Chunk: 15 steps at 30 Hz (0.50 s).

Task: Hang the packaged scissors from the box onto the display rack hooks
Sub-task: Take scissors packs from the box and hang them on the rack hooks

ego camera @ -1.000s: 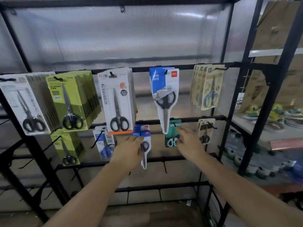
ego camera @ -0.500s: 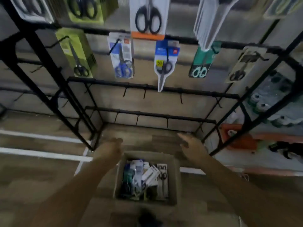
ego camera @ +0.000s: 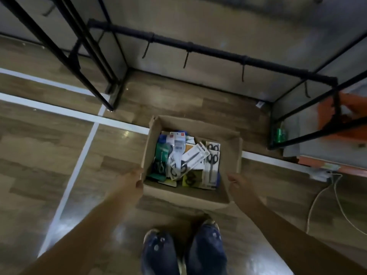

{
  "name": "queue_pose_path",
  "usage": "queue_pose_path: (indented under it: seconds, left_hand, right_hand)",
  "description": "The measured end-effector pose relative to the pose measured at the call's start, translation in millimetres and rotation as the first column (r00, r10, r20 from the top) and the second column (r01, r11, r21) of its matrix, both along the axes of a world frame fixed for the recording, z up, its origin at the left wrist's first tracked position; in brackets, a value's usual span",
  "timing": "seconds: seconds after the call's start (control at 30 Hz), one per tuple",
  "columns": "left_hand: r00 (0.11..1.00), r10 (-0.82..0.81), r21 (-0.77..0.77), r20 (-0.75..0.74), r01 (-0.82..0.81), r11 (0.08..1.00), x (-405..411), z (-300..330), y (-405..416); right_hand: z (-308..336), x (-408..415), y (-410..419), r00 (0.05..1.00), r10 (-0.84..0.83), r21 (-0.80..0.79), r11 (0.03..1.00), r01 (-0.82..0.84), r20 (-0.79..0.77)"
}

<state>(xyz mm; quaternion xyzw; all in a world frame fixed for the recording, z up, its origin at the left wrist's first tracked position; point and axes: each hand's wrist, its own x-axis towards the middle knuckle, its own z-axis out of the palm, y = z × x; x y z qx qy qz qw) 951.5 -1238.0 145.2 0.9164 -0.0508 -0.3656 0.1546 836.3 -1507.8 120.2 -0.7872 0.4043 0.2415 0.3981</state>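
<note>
An open cardboard box (ego camera: 190, 199) stands on the wooden floor right in front of my feet. Inside lies a loose pile of several packaged scissors (ego camera: 186, 159), white, green, yellow and blue cards. My left hand (ego camera: 134, 180) hangs over the box's left wall with fingers loosely curled and nothing in it. Over the right wall my right hand (ego camera: 236, 183) hangs the same way, empty. The display rack's lowest black bar (ego camera: 198, 47) runs across the top of the view, with several bare hooks (ego camera: 185, 60) hanging from it.
The rack's black legs (ego camera: 93, 76) stand at the left and a second black frame (ego camera: 309, 108) at the right. An orange object (ego camera: 351, 110) and a green item (ego camera: 279, 134) lie by that frame. A pale cable (ego camera: 321, 197) trails on the floor at right. My shoes (ego camera: 158, 253) are just behind the box.
My view has dropped from the hung scissors on the rack to the box on the floor. Both hands came down from the hooks and now hang at the box's sides.
</note>
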Motion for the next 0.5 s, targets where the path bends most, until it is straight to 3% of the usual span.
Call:
queue_pose_path:
  seconds: [0.1,0.27,0.4,0.5]
  left_hand:
    - [1.0,-0.01,-0.036,-0.022,0.009,0.999,-7,-100,-20]
    - [0.978,-0.206,-0.031,-0.033,0.206,0.978,5,-256,-75]
    - [0.97,-0.229,-0.079,0.078,0.235,0.969,31,-349,-132]
    - [0.952,-0.242,-0.11,0.188,0.265,0.958,47,-397,-163]
  right_hand:
    - [-115,3,-16,0.993,-0.067,0.023,0.997,0.069,-0.101]
    - [-293,16,-43,0.968,-0.087,-0.023,0.996,0.084,-0.235]
    - [-386,40,-49,0.93,-0.204,0.016,0.976,0.219,-0.306]
    - [-422,58,-49,0.888,-0.328,-0.01,0.939,0.344,-0.322]
